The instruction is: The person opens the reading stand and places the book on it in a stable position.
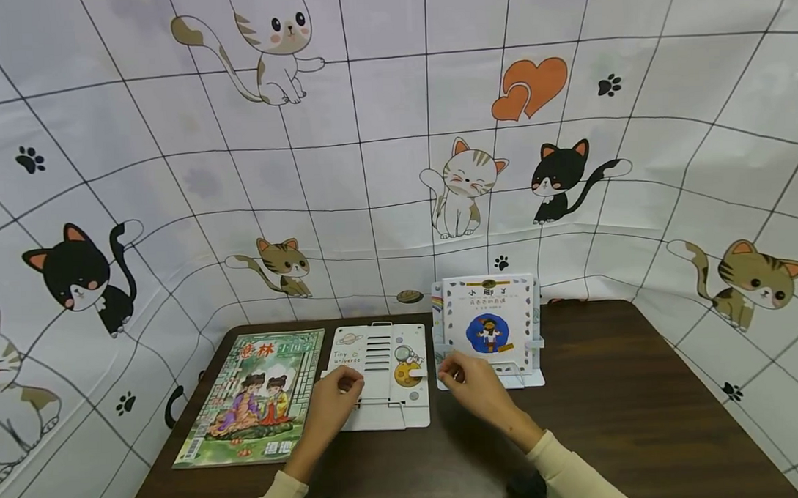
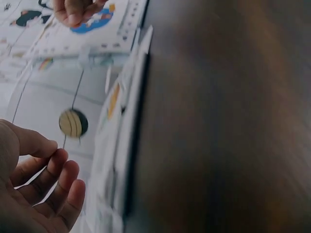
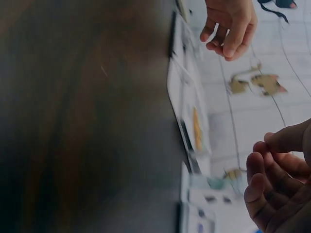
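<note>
Dark brown wood-grain table (image 1: pixel 642 416) nearest me, cream fabric sleeves (image 1: pixel 571 466) reaching over it. Left hand (image 1: pixel 334 399) is over the left side of a flat white rectangular reading stand (image 1: pixel 379 387); right hand (image 1: pixel 478 385) is just right of that stand. Both: thumb tip meeting index finger, other fingers loosely curved, nothing visible held. Can't tell if either touches the stand.

Stand lies low on the table, long axis seemingly running away from the person, printed top toward the wall. Smooth hard panel, ladder of dark slots (image 1: pixel 378 352), planet prints, thin wire at the front. Left of it: green glossy magazine (image 1: pixel 253 408), far end angled toward the stand. Right of it: white picture book (image 1: pixel 486 297), leaning back on a pale upright holder (image 1: pixel 532 379). Beyond the stand: creased white cloth wall (image 1: pixel 396 168), black grid, cartoon cats.
</note>
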